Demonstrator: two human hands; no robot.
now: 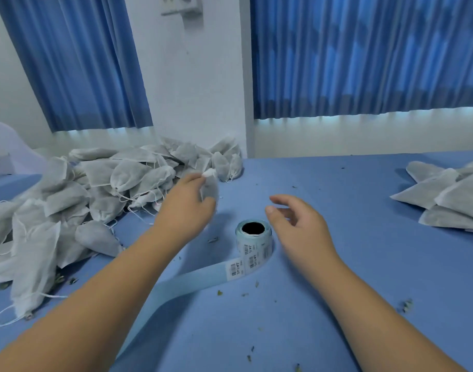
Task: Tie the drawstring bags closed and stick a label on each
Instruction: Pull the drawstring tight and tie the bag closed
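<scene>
Left hand (185, 202) keeps no slack: grip clamped on a drawstring bag (210, 189) (blurred). Right hand (297, 226), grip apart, hovers at three o'clock of the label roll (254, 237).

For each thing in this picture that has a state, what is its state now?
left hand: pinches a bag
held bag: in the left hand, blurred
right hand: open, holds nothing
label roll: standing on end, partly unrolled
backing strip: lying flat toward the person
left bag pile: heaped, plump
right bag pile: lying flatter
curtains: drawn shut
</scene>
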